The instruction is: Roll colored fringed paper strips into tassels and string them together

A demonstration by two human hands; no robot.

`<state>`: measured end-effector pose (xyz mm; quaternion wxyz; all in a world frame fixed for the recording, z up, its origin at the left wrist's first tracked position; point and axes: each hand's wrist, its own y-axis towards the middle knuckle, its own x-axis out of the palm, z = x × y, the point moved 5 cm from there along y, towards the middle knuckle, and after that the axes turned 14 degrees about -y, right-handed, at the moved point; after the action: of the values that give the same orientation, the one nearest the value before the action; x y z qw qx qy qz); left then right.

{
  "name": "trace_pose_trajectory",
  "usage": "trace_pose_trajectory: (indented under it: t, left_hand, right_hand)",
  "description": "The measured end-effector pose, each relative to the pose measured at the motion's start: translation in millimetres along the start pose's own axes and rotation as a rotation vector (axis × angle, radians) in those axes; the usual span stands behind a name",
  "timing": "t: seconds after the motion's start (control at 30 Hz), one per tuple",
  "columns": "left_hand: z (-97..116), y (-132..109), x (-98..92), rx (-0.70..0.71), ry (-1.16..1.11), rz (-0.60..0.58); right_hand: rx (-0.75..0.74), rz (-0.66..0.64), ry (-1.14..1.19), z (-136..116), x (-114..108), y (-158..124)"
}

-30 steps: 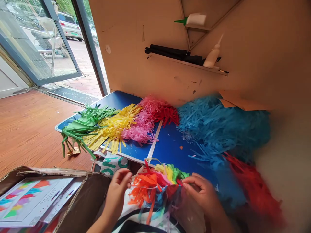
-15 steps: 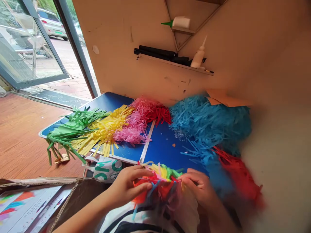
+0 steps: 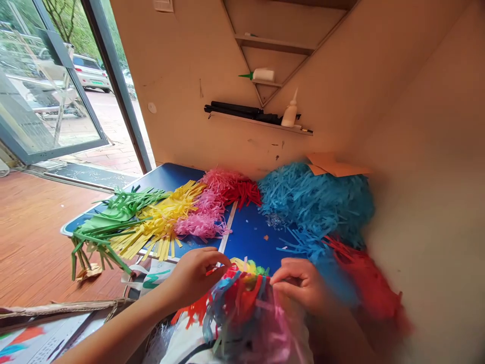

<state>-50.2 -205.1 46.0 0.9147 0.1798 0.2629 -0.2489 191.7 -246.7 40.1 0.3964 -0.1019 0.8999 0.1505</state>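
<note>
At seven to eight o'clock in the head view, the rim of a cardboard box (image 3: 83, 306) runs across the corner, with printed sheets (image 3: 56, 333) inside it. Between eight and nine, a green fringe bundle (image 3: 121, 207) droops its strips over the end of the blue table (image 3: 253, 247). Yellow fringe (image 3: 166, 212) lies touching it at eight o'clock, its flat ends spread past the table's near edge, and crinkled pink fringe (image 3: 206, 207) comes just right of that.

At half past six, the left hand (image 3: 197, 275) has thumb and forefinger almost together at the upper left edge of the multicoloured fringe (image 3: 242, 298); I cannot tell whether anything is pinched between the tips. That fringe hangs at six o'clock, over the person's lap at the table's near side. It is thin and loose: orange-red strips splay on its left, slate blue ones fall next to them, red and orange fill the middle, yellow and green curl along the top, and pale pink ribbons trail, blurred, on the right.

At five o'clock the right hand (image 3: 301, 283) pinches the fringe's upper right edge, thumb against forefinger, remaining fingers curled. A large blue heap (image 3: 318, 202) sits between three and four, and blurred red fringe (image 3: 373, 288) at four.
</note>
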Motion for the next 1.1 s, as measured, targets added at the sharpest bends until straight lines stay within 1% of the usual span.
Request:
trace_pose_trajectory:
  t: [0.07, 0.13, 0.2, 0.27, 0.33, 0.4, 0.47, 0.57, 0.7, 0.83, 0.93, 1.0, 1.03, 1.1]
  left_hand:
    - [3.3, 1.4, -2.4, 0.000, 0.040, -0.026]
    - [5.5, 4.9, -6.1, -0.021, 0.022, -0.066]
    - [7.0, 10.8, -11.4, -0.048, -0.073, -0.129]
    - [9.0, 18.5, -18.4, -0.059, -0.209, -0.200]
    - [10.4, 26.7, -25.7, -0.056, -0.299, -0.257]
    - [10.1, 34.3, -31.3, -0.050, -0.329, -0.278]
    - [7.3, 40.5, -34.3, -0.048, -0.325, -0.251]
    - [0.2, 45.1, -32.2, -0.052, -0.290, -0.207]
    - [-7.3, 44.8, -24.4, -0.046, -0.216, -0.213]
    - [-7.6, 44.3, -21.1, -0.029, -0.155, -0.212]
    - [-4.6, 45.0, -22.4, -0.020, -0.064, -0.170]
    - [-3.1, 45.5, -23.5, -0.037, 0.049, -0.090]
    - [-2.1, 45.1, -23.2, -0.048, 0.098, -0.032]
    - [1.5, 41.7, -18.5, -0.048, 0.138, 0.099]
  right_hand:
    - [0.068, 0.023, -0.021, 0.5, -6.2, 2.8]
    - [0.099, -0.002, -0.052, -1.1, -10.6, 6.5]
    - [0.049, -0.073, -0.052, -7.3, -14.0, 10.3]
    - [0.023, -0.105, -0.016, -12.7, -19.7, 13.1]
    - [0.063, -0.064, 0.036, -13.8, -27.3, 15.5]
    - [0.108, -0.017, 0.080, -12.4, -31.5, 17.8]
    - [0.142, 0.011, 0.075, -8.8, -31.1, 20.6]
    - [0.180, 0.012, -0.028, 0.3, -24.8, 25.8]
    - [0.160, 0.025, -0.194, 8.5, -15.8, 32.7]
    - [0.191, 0.043, -0.231, 11.5, -7.7, 35.9]
    - [0.227, 0.113, -0.303, 11.8, -8.8, 35.3]
    - [0.225, 0.142, -0.256, 10.9, -7.7, 35.2]
    - [0.222, 0.126, -0.174, 10.5, -3.8, 35.7]
    - [0.258, 0.057, 0.097, 10.3, 11.9, 37.0]
